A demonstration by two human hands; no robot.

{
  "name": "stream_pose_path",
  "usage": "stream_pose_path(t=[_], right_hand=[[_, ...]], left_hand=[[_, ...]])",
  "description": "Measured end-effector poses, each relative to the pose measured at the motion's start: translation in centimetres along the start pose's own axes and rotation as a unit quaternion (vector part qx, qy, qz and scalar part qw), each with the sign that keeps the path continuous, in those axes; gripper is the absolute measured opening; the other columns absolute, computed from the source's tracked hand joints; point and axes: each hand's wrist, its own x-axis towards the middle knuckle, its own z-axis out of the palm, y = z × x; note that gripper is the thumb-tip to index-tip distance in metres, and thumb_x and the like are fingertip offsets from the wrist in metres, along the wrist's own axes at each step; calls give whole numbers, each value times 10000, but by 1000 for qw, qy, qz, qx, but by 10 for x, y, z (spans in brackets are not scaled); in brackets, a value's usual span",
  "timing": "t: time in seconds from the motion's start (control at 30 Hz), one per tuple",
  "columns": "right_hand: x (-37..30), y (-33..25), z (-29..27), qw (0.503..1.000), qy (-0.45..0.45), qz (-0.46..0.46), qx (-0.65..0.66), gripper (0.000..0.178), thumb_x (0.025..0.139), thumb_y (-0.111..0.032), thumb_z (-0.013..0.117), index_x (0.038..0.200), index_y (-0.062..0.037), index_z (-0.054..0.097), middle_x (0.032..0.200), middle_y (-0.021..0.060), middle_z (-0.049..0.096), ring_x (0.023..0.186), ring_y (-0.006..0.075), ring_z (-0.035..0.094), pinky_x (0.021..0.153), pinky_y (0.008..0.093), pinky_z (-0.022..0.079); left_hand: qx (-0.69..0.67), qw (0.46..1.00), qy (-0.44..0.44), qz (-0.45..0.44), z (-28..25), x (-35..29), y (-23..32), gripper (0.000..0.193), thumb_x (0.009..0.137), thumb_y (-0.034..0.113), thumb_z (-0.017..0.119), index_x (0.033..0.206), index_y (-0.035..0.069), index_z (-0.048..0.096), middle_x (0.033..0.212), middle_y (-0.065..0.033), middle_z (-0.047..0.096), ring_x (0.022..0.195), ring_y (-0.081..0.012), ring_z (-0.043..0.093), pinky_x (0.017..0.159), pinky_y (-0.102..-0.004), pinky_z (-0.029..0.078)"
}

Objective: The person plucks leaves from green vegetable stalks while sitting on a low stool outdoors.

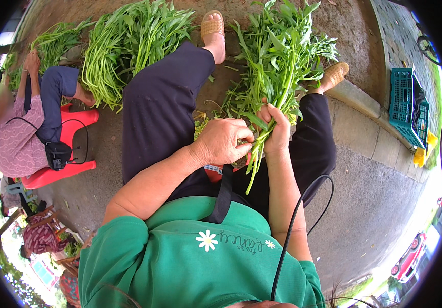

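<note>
My right hand [276, 126] is wrapped round the stems of a bunch of water spinach [287, 72]. The bunch's leaves point away from me, and its cut stem ends hang toward my lap. Beside those stems, my left hand [223, 141] is closed, with thumb and forefinger pinching a small green bit of the water spinach. The other fingers of that hand are curled under and partly hidden. Loose leafy stems lie on the ground between my feet, beneath the held bunch.
A large heap of water spinach [133, 46] lies beyond my left knee. At the left, a person [18, 128] on a red plastic stool [80, 136] reaches into more greens. A teal plastic crate [403, 102] stands by the kerb [357, 97], near a yellow object [426, 149]. A black cable [295, 210] loops beside my right arm.
</note>
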Motion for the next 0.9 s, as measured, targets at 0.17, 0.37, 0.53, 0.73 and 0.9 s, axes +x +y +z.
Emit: stream_pose_path(t=[0.17,0.37,0.53,0.73,0.9], right_hand=[[1,1,-2,1000,-3,2,10,209,824,-145,546,982,-9,567,592,-27,417,518,91,381,447,232,303],[1,1,-2,1000,-7,7,21,201,828,-139,544,979,-9,566,590,-26,416,518,93,380,447,232,305],[0,1,-1,1000,-9,10,20,189,829,-133,543,973,-14,565,590,-25,417,519,95,381,444,232,307],[1,1,-2,1000,-13,6,10,191,828,-141,542,975,-21,564,588,-26,415,519,93,382,432,229,302],[2,1,-4,1000,-8,-2,5,198,827,-153,544,975,-22,561,587,-29,414,512,91,382,426,229,299]], left_hand=[[-3,1000,5,6,0,1,2,86,689,116,662,744,62,625,724,-67,594,670,-250,601,595,-342,486],[-39,999,30,-4,0,2,0,51,677,47,611,708,51,571,699,-80,567,641,-255,579,578,-333,466],[-75,996,54,-18,1,3,-3,62,675,8,572,716,44,543,690,-82,534,622,-246,557,576,-321,452],[-102,992,62,-32,1,3,-3,53,677,9,547,714,33,517,696,-85,516,610,-234,541,567,-315,436],[-95,993,44,-54,-4,3,-3,48,684,21,552,717,22,518,682,-97,519,597,-235,545,559,-320,433]])
